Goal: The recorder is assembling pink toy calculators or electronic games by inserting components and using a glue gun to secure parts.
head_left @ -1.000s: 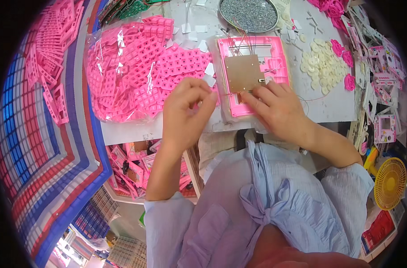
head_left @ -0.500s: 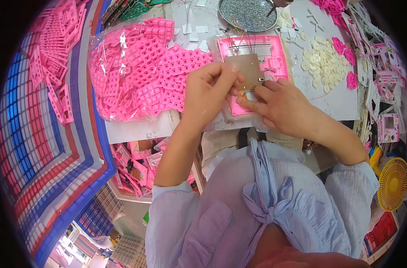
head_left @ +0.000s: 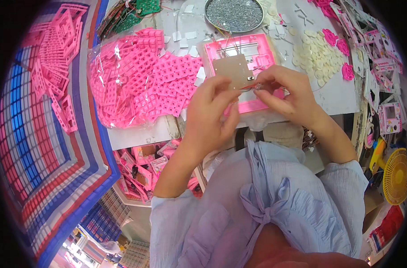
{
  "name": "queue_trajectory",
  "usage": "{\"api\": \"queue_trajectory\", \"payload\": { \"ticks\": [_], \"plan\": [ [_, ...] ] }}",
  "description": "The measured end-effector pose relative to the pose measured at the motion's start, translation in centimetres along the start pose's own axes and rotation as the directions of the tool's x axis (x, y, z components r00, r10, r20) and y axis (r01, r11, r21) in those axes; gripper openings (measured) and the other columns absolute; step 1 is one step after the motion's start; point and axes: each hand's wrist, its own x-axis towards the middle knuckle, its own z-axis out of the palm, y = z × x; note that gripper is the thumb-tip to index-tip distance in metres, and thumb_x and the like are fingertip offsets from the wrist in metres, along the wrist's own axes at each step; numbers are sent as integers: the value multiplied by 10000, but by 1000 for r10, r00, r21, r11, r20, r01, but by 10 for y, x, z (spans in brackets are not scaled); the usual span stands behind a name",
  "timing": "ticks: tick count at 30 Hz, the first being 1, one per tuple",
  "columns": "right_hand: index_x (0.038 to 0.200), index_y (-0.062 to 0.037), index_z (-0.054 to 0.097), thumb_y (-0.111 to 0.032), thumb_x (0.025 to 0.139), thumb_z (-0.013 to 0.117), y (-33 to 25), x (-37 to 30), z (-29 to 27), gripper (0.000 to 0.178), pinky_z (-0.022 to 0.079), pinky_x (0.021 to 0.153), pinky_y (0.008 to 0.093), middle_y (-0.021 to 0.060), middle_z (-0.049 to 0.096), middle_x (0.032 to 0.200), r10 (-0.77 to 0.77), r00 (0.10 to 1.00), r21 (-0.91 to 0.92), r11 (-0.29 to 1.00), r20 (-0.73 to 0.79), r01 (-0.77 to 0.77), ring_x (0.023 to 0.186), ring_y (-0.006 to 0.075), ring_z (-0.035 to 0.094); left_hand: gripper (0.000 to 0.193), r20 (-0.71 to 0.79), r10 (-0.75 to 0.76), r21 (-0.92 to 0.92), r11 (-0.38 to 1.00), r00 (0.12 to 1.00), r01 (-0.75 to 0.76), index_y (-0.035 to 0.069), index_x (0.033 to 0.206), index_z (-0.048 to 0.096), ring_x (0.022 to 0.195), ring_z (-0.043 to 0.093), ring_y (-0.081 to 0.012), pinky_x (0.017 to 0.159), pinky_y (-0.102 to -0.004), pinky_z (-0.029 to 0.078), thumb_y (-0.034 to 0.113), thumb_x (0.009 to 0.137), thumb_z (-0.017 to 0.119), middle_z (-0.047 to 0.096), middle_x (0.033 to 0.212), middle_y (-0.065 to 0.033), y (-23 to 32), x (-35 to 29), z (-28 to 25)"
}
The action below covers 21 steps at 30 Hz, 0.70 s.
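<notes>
White worktop (head_left: 337,100), hands (head_left: 212,107) (head_left: 297,94) half-curled, thumbs toward fingertips, above a pink casing (head_left: 261,60), any hold unclear

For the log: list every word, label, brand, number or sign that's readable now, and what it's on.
No text can be read.
Pink-and-white panel at the right: printed marks, too small and blurred to read.
Brown board over the pink case: no legible lettering.
</notes>
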Motion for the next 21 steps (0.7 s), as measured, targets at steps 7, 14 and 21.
{"api": "queue_trajectory", "payload": {
  "ticks": [7,14,21],
  "plan": [
    [1039,-15,699,-95,881,691,8,-11,-11,178,505,650,235,35,687,815,203,979,160,966,32,-205,716,70,615,371,175,62,481,865,983,-140,132,1162,698,918,606,-211,892,-432,381,175,797,745,623,1200,-72,-10,-22,-2],
    [1059,-14,703,-89,909,669,-2,-9,-14,171,494,654,244,30,686,801,348,933,335,871,96,-359,715,68,606,410,232,43,592,786,972,-176,141,1229,661,1026,591,-213,1013,-502,325,241,837,728,601,1231,-75,-7,-24,-2],
    [1021,-29,697,-103,894,691,-7,-15,-28,147,491,581,301,45,657,731,198,959,-88,979,205,-183,643,157,627,409,244,25,594,786,970,-170,137,1219,652,1035,574,-249,998,-527,330,246,832,726,574,1217,-76,3,-19,-4]
  ]
}}
